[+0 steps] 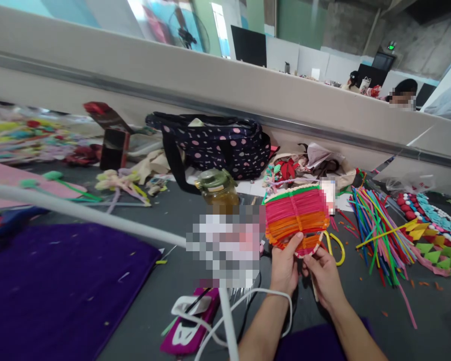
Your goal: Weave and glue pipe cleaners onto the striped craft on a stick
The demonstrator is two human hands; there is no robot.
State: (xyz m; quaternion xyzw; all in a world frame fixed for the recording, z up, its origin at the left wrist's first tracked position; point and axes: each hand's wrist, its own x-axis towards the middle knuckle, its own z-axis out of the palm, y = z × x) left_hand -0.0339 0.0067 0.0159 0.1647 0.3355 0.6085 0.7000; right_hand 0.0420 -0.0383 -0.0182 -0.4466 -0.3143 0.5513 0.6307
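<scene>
A fan-shaped craft piece (pixel 296 213), wound in stripes of pink, orange and green with a pale fuzzy rim, is held up in front of me. My left hand (pixel 285 265) is closed on its lower left part, the thumb lying on the front. The fingers of my right hand (pixel 323 276) pinch the lower right rim, where a thin pale strip (pixel 314 287) hangs down. Behind the right hand shows a yellow loop (pixel 336 249), like a scissors handle. The back of the piece is hidden.
Pipe cleaners (pixel 383 235) lie bunched at right, near felt trims (pixel 436 255). A lidded jar (pixel 216 190) and dark patterned bag (pixel 214 145) stand behind. A white stand arm (pixel 97 218) crosses the left, over purple cloth (pixel 67 286). A magenta phone case (pixel 191 326) lies in front.
</scene>
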